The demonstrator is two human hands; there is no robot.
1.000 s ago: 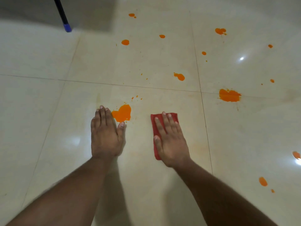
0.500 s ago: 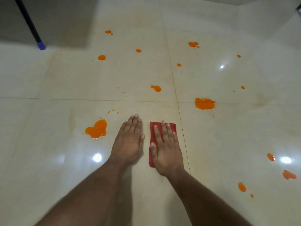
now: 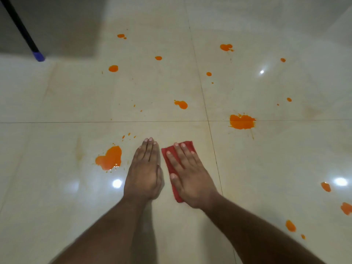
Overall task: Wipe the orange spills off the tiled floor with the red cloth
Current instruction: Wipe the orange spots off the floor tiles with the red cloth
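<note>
My right hand (image 3: 188, 177) lies flat with straight fingers on the folded red cloth (image 3: 168, 159), pressing it onto the cream tiled floor (image 3: 57, 187). My left hand (image 3: 145, 171) rests flat on the bare tile just left of the cloth, fingers together. A large orange spill (image 3: 110, 158) sits a short way left of my left hand. Another big orange splash (image 3: 241, 121) lies on the grout line ahead and to the right. A smaller orange blob (image 3: 182, 104) is straight ahead.
Several small orange drops dot the far tiles and the right edge, among them a drop (image 3: 113, 68) and a drop (image 3: 290, 225). A black pole with a blue tip (image 3: 39, 57) stands at the far left beside a dark shadowed area.
My left hand has slid right, away from the large spill, and now lies next to the cloth. The right hand and cloth have turned slightly, the cloth's far end now pointing more rightwards.
</note>
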